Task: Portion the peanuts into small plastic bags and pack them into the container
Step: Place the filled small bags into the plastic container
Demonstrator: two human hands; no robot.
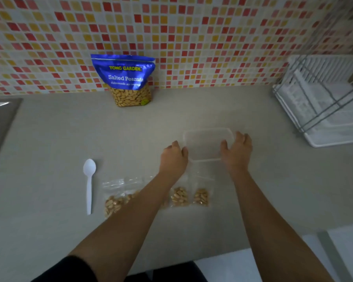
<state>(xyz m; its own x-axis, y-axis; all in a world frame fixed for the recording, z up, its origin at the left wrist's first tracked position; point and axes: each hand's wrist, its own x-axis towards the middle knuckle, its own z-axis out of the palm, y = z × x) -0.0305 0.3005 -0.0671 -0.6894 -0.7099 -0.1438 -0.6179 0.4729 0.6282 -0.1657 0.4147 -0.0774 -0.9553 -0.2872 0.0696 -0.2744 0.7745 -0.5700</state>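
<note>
Both hands clasp the clear plastic container (206, 143) on the table (69, 139), left hand (172, 154) curled at its left end, right hand (237, 150) at its right; filled small bags (179, 196) lie nearer the person; the Salted Peanuts pouch (126, 80) stands against the tiled wall.

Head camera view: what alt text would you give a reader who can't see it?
A person's left hand and right hand hold a clear plastic container by its sides on a grey counter. Nearer the person lie small bags of peanuts, a white plastic spoon left of them; a blue Salted Peanuts pouch stands by the tiled wall.
</note>
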